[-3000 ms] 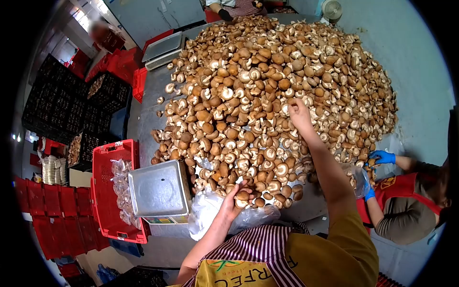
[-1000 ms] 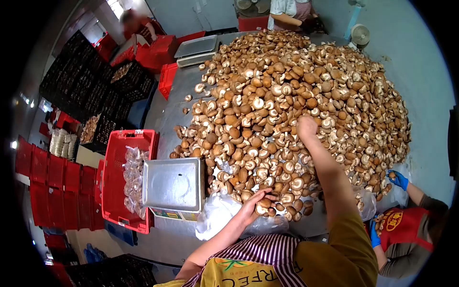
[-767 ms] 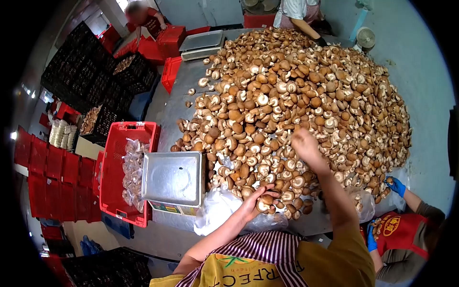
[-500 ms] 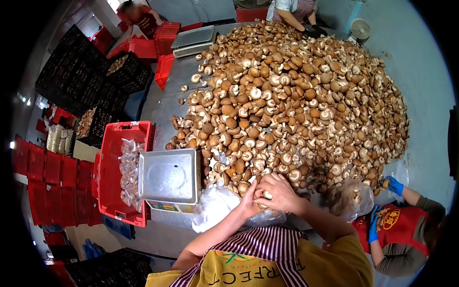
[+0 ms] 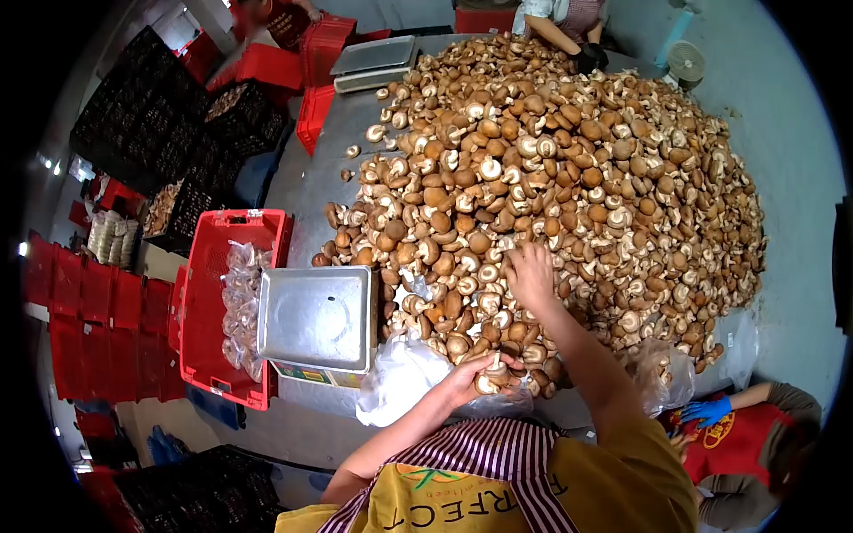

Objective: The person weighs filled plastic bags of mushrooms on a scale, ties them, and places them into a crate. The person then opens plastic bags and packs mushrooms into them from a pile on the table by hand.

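My left hand [image 5: 469, 378] is low at the near edge of the pile, its fingers wrapped round a mushroom [image 5: 490, 384] with a pale stem pointing up. Below that hand lies a clear plastic bag [image 5: 499, 406]. Further out, my right hand [image 5: 531, 277] reaches onto the big heap of brown-capped mushrooms [image 5: 569, 191], back of the hand up. Its fingers are slightly apart and bent down to the caps; the fingertips are partly hidden. A bunch of white plastic bags [image 5: 400, 377] lies left of my left hand.
A scale with a metal plate [image 5: 315, 318] stands on the left, beside a red crate [image 5: 197, 311] holding bagged mushrooms [image 5: 242, 306]. Another scale [image 5: 378, 55] is at the far left. A co-worker's blue glove [image 5: 708, 410] is at right; another person's dark glove [image 5: 591, 59] is at the far edge.
My right hand has left my left hand and moved forward onto the heap. The left hand stays low with a mushroom. The co-worker at right has drawn back from the heap.
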Demonstrator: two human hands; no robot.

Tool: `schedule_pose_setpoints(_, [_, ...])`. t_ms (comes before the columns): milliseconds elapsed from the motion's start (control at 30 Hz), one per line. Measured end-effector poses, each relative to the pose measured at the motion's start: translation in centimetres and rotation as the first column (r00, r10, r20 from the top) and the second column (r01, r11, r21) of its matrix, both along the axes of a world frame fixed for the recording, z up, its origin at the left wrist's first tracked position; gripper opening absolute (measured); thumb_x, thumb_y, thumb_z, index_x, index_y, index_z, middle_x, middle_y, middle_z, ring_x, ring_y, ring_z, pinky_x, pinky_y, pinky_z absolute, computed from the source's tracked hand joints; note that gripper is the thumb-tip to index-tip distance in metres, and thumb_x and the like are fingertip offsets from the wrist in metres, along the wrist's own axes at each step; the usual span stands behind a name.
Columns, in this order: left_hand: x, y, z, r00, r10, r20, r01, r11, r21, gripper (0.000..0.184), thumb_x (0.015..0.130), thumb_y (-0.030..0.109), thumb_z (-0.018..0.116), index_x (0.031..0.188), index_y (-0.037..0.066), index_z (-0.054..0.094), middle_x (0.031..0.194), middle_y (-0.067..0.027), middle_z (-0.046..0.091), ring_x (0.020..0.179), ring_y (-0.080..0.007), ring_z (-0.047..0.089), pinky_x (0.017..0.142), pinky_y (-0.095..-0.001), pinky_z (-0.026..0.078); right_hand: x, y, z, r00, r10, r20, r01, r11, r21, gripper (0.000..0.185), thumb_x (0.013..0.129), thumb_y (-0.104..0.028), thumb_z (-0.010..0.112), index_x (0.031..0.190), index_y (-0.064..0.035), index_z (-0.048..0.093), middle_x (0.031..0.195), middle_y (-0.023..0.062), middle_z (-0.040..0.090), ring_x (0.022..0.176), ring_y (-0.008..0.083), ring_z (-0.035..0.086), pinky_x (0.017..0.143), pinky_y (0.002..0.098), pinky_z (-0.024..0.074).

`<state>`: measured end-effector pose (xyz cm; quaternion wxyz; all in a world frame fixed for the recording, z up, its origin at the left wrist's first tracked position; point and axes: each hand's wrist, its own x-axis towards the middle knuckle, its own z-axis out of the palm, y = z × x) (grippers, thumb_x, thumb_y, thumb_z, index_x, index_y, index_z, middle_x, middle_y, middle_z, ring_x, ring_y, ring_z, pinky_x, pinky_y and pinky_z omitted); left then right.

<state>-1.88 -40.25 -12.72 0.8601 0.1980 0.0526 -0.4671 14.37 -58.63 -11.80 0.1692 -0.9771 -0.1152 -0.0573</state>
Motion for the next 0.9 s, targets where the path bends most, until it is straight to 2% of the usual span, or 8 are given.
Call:
schedule_pose_setpoints(100, [-0.3,0.4,0.3,1.000,-0.005,0.007,0.005,1.000,-0.020,0.049,0.099,0.038,0.050,0.131,0.001,0.049,0.131,-0.0186,0.054,0.111,-0.0347,0.061,0.090,-0.0463,0.053,-4.1,0.4,0.6,0.964,0.111,0.242,-0.108,0.994,-0.026,0.022,0.087,-0.021,0.064,0.101,-0.0038,0.068,0.118,0.0183,0.056,0.118,0.0328,0.049,0.105,0.0499,0.0333])
schedule_pose_setpoints(233, [-0.3,0.8,1.1,0.998,-0.044,0.049,0.042,0.998,0.038,0.057,0.097,0.039,0.052,0.140,0.003,0.040,0.134,-0.0205,0.052,0.115,-0.0373,0.059,0.089,-0.0472,0.054,-6.7,0.1,1.8,0.957,0.274,0.100,-0.292,0.902,0.318,0.016,0.090,-0.013,0.058,0.095,-0.0042,0.070,0.104,0.0139,0.065,0.108,0.0274,0.057,0.098,0.0425,0.0413])
schedule_pose_setpoints(300, [-0.3,0.9,1.7,0.997,-0.039,0.063,0.036,0.999,0.041,0.055,0.098,0.035,0.052,0.141,0.003,0.039,0.135,-0.0210,0.051,0.116,-0.0381,0.058,0.089,-0.0468,0.054,-4.3,-0.9,1.9,0.997,0.043,-0.066,-0.021,0.952,0.306,0.024,0.094,-0.013,0.049,0.096,-0.0020,0.071,0.092,0.0127,0.066,0.090,0.0245,0.062,0.083,0.0391,0.0518])
schedule_pose_setpoints(333, [-0.2,1.1,2.5,0.997,-0.040,0.071,0.036,0.997,0.061,0.053,0.099,0.033,0.050,0.142,0.004,0.038,0.136,-0.0215,0.051,0.117,-0.0387,0.057,0.089,-0.0471,0.054,-2.1,-1.3,1.0,0.993,-0.087,0.076,0.063,0.961,0.270,0.024,0.094,-0.013,0.050,0.093,-0.0010,0.070,0.088,0.0160,0.067,0.080,0.0241,0.065,0.071,0.0379,0.0544])
schedule_pose_setpoints(567, [-0.5,1.1,2.6,0.997,-0.030,0.067,0.026,0.998,0.059,0.052,0.101,0.033,0.047,0.141,0.003,0.038,0.134,-0.0221,0.052,0.116,-0.0380,0.058,0.088,-0.0476,0.055,9.4,-1.3,1.5,0.872,-0.316,-0.373,0.285,0.949,-0.138,0.038,0.085,-0.033,0.068,0.105,-0.0014,0.067,0.091,0.0179,0.070,0.089,0.0335,0.067,0.077,0.0438,0.0521])
schedule_pose_setpoints(700, [-0.7,1.1,2.7,0.999,-0.015,0.050,0.012,0.998,0.069,0.052,0.100,0.034,0.047,0.141,0.002,0.039,0.132,-0.0219,0.053,0.115,-0.0367,0.059,0.088,-0.0481,0.055,9.3,-0.1,-0.6,0.896,-0.348,-0.277,0.335,0.937,-0.095,0.040,0.084,-0.032,0.071,0.111,-0.0027,0.065,0.092,0.0178,0.070,0.091,0.0333,0.067,0.078,0.0438,0.0512])
schedule_pose_setpoints(833, [-0.7,1.6,2.8,0.999,-0.023,0.032,0.019,0.994,0.112,0.052,0.100,0.035,0.047,0.141,0.003,0.039,0.132,-0.0212,0.053,0.115,-0.0364,0.059,0.088,-0.0477,0.055,6.9,-1.7,-0.7,0.858,-0.398,-0.324,0.491,0.821,0.293,0.033,0.084,-0.023,0.072,0.111,-0.0060,0.063,0.090,0.0152,0.070,0.089,0.0289,0.067,0.076,0.0398,0.0511])
schedule_pose_setpoints(900, [-0.6,2.1,2.3,0.998,-0.031,0.047,0.026,0.994,0.102,0.052,0.100,0.036,0.047,0.141,0.004,0.039,0.133,-0.0209,0.053,0.117,-0.0362,0.058,0.087,-0.0468,0.055,4.7,-3.3,2.0,0.822,-0.241,-0.516,0.547,0.586,0.598,0.029,0.089,-0.021,0.064,0.115,-0.0067,0.061,0.106,0.0133,0.067,0.100,0.0281,0.064,0.080,0.0407,0.0514])
